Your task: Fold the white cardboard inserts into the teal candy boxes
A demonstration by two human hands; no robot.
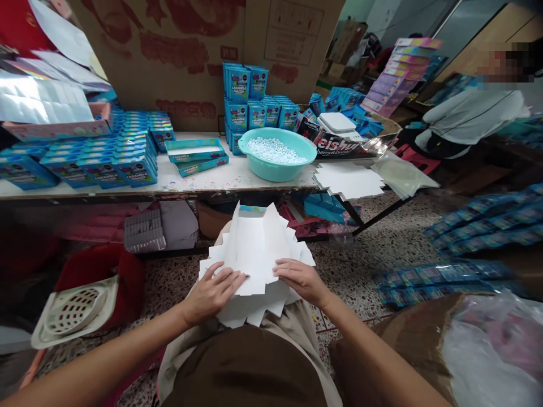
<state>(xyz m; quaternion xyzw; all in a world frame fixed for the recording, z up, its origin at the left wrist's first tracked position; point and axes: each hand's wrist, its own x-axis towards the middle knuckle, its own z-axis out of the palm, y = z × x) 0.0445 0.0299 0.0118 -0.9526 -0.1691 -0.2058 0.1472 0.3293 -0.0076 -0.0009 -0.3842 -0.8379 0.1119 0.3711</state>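
A stack of flat white die-cut cardboard blanks (254,249) lies on my lap, the top one partly lifted and bent upward. My left hand (214,291) rests on the stack's left side, fingers curled onto the top blank's lower edge. My right hand (302,280) presses on the right side, fingertips pinching the same blank's edge. Both hands hold the top blank. Straight ahead a teal bowl (278,164) of small white candies sits on the table (237,178), beside an open blue box (195,151).
Stacks of blue candy boxes (102,155) cover the table's left; more stand upright behind the bowl (254,102). More white blanks (350,181) lie at the table's right. A seated person (470,116) is at far right. A white basket (76,311) sits on the floor at left.
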